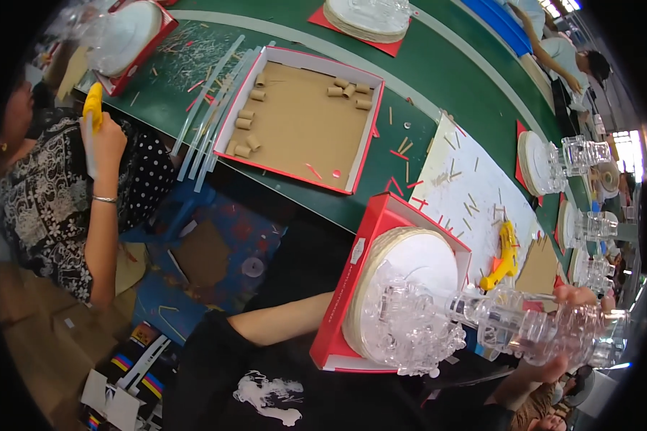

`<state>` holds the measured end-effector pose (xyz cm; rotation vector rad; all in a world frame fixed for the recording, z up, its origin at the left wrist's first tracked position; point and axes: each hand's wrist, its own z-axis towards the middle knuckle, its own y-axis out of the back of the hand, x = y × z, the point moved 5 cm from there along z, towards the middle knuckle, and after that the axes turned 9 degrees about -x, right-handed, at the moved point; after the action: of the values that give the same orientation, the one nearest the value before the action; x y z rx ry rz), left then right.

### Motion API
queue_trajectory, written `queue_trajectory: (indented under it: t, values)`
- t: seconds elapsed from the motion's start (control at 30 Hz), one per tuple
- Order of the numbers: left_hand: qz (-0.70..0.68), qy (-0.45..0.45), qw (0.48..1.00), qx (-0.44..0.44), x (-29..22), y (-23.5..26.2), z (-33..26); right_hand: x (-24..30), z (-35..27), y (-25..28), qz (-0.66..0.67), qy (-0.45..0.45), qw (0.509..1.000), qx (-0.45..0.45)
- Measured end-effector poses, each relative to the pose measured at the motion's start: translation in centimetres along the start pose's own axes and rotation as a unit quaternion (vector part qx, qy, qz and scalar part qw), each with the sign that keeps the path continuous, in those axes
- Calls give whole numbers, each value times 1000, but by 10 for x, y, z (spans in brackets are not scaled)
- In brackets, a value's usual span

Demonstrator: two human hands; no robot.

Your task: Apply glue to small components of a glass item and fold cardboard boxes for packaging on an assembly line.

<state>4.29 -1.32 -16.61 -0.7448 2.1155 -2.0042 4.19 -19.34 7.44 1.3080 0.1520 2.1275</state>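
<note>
A tall clear plastic ornament (514,327), with stacked faceted sections, leans away from a round, white-topped disc (420,255) with a cream ribbed edge. That disc sits against the inside of a shallow red box (346,287), which is tilted up in front of me. Near the ornament's far end my right hand (575,296) is closed round the clear column, its fingers partly seen through the plastic. My left forearm runs behind the box from the left, and the box hides that hand and its fingers. A yellow curved tool (506,255), perhaps a glue gun, lies just beyond the box.
On the green table (431,65) stands an open red-and-white tray (302,122) with several cardboard tubes. Long clear strips (207,115) lie beside it. Scraps litter a white board (445,172). A co-worker at left holds another yellow tool (93,108). More ornaments (585,156) line the right.
</note>
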Motion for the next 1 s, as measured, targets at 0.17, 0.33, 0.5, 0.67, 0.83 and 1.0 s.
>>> queue_trajectory:
  t: [0.17,0.33,0.5,0.67,0.83,1.0]
  values:
    - [-1,28,999,41,-33,-24,-21,-21,20,42,-137,17,981,-133]
    - [201,-84,975,-33,-66,-16,-50,-58,53,36,-126,122,980,-97]
    - [660,-285,660,-218,-119,-68,-71,-55,90,-27,-20,184,983,10]
    - [842,-361,306,-258,-189,-122,-5,-89,122,-26,-61,113,992,19]
    - [899,-384,73,-199,-277,-88,33,-104,88,23,-200,103,974,-4]
    - [922,-284,35,-262,-287,-93,47,-201,-23,113,-384,-218,897,0]
